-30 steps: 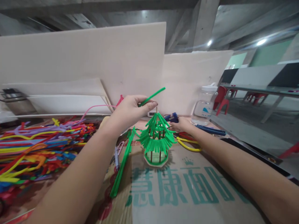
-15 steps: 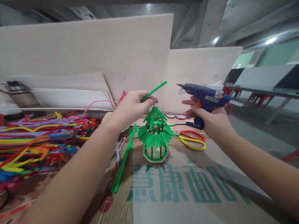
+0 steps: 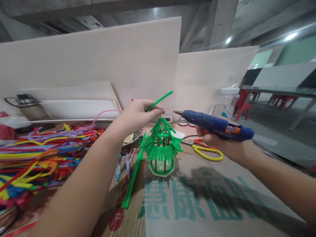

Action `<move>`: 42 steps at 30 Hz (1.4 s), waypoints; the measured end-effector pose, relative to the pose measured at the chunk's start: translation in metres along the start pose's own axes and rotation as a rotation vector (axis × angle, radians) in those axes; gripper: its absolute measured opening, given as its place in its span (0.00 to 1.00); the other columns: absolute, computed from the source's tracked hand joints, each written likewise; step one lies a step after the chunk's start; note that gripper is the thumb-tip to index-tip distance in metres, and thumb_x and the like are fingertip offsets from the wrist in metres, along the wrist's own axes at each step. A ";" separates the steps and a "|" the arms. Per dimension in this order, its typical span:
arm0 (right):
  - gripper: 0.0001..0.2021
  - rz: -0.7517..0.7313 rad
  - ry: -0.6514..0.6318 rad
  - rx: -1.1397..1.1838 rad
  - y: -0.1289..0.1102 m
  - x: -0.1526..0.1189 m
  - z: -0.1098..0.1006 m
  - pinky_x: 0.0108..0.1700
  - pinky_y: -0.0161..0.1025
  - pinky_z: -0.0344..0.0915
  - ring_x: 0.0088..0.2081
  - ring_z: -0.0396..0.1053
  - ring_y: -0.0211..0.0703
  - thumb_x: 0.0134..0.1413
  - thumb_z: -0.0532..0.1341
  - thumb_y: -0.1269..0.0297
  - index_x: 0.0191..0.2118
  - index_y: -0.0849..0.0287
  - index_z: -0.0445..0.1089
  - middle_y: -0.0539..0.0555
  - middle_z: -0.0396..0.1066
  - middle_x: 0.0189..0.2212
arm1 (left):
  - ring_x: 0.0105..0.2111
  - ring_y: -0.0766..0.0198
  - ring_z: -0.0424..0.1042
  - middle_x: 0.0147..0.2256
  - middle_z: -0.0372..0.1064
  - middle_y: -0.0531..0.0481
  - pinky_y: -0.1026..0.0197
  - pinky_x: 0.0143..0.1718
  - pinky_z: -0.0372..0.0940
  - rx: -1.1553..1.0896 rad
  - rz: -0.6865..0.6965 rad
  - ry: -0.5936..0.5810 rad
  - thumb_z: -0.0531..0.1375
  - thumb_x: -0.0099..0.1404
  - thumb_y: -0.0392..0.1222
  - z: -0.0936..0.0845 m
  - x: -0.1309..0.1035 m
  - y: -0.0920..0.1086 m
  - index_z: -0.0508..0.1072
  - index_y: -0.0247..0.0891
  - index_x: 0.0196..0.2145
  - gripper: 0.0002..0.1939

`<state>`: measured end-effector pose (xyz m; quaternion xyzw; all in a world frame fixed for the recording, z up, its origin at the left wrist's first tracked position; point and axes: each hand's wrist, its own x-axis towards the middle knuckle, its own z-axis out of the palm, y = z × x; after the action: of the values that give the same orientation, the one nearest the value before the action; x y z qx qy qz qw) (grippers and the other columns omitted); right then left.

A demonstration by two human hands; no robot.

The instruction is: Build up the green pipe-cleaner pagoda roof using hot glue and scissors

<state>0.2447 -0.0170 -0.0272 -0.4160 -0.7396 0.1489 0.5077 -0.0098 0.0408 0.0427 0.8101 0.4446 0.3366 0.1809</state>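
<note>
A green pavilion model (image 3: 163, 153) with a fringed two-tier roof stands upright on the cardboard (image 3: 187, 204). My left hand (image 3: 142, 115) is closed at the tip of its roof, with a green pipe cleaner (image 3: 161, 100) sticking out up and to the right. Whether the fingers also grip the roof tip is hard to tell. To the right, my right hand (image 3: 217, 141) is wrapped round a blue glue gun (image 3: 209, 123); its metal nozzle points left, apart from the model. Several green pipe cleaners (image 3: 133, 179) lie left of the model.
Scissors (image 3: 209, 153) with red and yellow handles lie right of the model. A heap of coloured pipe cleaners (image 3: 41, 154) covers the left side. Pens (image 3: 119, 168) lie near the green strips. Behind are a metal bottle (image 3: 28, 107), a clear jar (image 3: 228, 100) and white boards (image 3: 98, 65).
The glue gun has turned level and moved left and down, its nozzle nearer the model. My left hand has shifted slightly left and down with the green pipe cleaner. The view has shifted a little.
</note>
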 end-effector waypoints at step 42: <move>0.09 -0.010 -0.023 -0.305 -0.005 -0.004 0.004 0.31 0.41 0.67 0.30 0.74 0.47 0.50 0.66 0.54 0.36 0.51 0.75 0.51 0.78 0.31 | 0.29 0.65 0.69 0.27 0.75 0.52 0.65 0.30 0.59 0.036 0.138 0.050 0.61 0.62 0.49 0.007 -0.008 0.017 0.82 0.37 0.35 0.14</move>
<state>0.2391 -0.0226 -0.0287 -0.4830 -0.7615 0.0373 0.4307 0.0021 0.0251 0.0452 0.8334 0.3979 0.3603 0.1316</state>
